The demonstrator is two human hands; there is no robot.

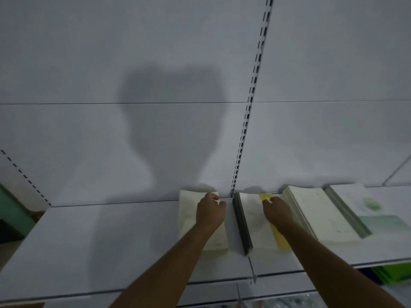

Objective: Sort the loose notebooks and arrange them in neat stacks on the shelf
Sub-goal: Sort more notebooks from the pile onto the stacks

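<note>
On the white shelf (111,245), a pale cream notebook stack (189,218) lies flat near the upright. My left hand (210,211) rests on it with fingers curled over its far edge. Right of the upright sits a stack with a dark spine and a white-and-yellow cover (255,225). My right hand (277,211) lies on that cover, its fingers curled at the far yellow corner. Further right lie a cream stack (315,210) and a green-patterned stack (360,207).
A slotted metal upright (246,121) splits the white back panel. The left half of the shelf is bare. Green items (391,274) show on the lower shelf at right. A green object (11,210) stands at the far left edge.
</note>
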